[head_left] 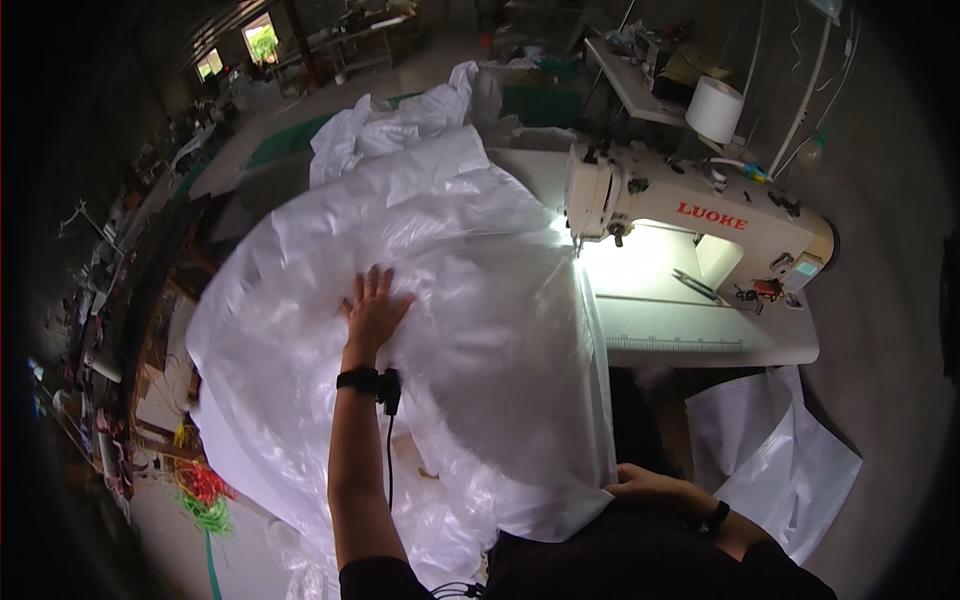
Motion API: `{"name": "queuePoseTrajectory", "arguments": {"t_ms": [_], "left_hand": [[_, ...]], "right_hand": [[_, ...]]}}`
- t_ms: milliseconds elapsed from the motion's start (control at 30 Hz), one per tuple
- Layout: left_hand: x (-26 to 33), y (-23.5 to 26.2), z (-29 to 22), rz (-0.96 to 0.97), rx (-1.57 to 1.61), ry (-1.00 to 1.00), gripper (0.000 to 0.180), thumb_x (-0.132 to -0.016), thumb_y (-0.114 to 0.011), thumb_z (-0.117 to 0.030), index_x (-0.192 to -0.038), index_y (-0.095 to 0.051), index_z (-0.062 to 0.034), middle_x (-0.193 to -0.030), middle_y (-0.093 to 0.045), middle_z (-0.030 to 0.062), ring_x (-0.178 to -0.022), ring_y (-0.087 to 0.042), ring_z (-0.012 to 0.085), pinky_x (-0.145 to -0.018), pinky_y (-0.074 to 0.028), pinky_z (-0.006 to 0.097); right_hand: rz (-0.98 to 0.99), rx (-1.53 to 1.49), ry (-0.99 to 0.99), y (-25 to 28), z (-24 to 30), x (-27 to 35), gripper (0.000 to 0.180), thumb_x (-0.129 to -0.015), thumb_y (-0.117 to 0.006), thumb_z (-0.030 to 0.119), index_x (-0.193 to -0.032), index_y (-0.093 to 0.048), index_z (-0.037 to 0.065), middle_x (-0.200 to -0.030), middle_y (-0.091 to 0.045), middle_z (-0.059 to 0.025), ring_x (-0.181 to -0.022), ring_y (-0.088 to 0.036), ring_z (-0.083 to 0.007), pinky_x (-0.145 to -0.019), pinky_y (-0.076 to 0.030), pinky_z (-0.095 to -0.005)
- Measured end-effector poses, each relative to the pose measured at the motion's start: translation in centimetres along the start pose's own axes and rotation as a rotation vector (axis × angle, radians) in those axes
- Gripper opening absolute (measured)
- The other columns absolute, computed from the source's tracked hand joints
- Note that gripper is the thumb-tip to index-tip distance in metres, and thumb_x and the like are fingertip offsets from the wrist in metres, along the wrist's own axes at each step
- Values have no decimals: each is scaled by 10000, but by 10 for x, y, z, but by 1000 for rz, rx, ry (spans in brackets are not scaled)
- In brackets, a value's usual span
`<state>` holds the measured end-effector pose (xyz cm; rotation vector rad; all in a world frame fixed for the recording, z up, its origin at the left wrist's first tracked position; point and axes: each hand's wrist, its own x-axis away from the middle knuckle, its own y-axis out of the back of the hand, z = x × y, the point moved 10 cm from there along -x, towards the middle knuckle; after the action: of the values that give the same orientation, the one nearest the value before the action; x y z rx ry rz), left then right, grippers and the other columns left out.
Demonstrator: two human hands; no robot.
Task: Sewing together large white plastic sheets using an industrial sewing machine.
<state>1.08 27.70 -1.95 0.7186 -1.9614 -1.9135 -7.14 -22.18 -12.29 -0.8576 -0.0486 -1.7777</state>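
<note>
A large glossy white plastic-looking sheet lies bunched and spread over the sewing table and hangs toward my lap. My left hand rests flat on it with the fingers spread. Low at the right, my right hand pinches the sheet's near corner by its straight right edge. That edge runs up to the needle area of a white sewing machine, whose lamp lights the fabric there. From this view, the fingertips of my right hand are partly hidden by the sheet.
Black tweezers lie on the machine bed, which bears a ruler scale. A white thread cone stands behind the machine. More white sheeting hangs at the lower right. Red and green strands lie at the left.
</note>
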Motion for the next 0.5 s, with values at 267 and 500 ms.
{"name": "queuePoseTrajectory", "arguments": {"t_ms": [267,500], "left_hand": [[-15,22,-16,-131,-189,10,543,-882,-614,-362,-1359,-524,-121,-1456,-452,142,-1356,-408,300,-1064,-346,585],[204,59,-231,-198,658,-509,474,-799,-759,-213,-1224,-601,-76,-1181,-626,145,-1105,-604,322,-919,-487,428]], "right_hand": [[-535,427,350,60,51,19,742,-840,-740,226,-1423,-348,-16,-1242,-602,-147,-1082,-632,-226,-967,-479,-329],[-875,804,559,68,100,27,350,-850,-649,142,-1171,-565,32,-923,-650,-182,-869,-662,-350,-767,-516,-420]]}}
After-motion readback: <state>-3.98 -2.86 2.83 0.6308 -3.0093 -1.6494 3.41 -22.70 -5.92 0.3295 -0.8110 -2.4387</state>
